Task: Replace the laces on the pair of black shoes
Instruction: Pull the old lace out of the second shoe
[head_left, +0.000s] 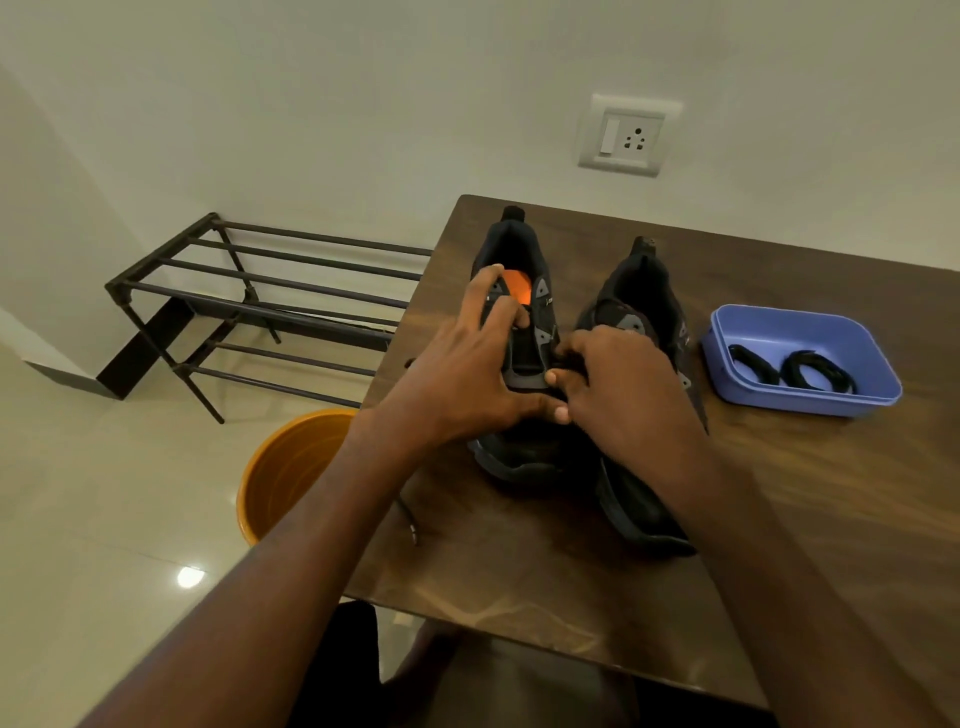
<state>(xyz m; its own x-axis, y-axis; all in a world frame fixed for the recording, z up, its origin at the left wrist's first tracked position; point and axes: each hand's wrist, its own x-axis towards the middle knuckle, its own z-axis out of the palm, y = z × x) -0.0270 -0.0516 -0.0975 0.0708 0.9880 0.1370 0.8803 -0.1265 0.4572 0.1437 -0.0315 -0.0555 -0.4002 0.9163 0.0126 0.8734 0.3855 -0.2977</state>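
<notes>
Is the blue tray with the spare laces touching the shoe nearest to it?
Apart. The head view shows a strip of bare wooden table between the blue tray and the right shoe.

No legible text; small white marks on the left shoe (519, 291) unreadable.

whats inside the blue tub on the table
Two coiled black laces lie side by side on the floor of the blue tub. Its near wall hides a thin strip of the floor, so anything small there cannot be seen.
</notes>
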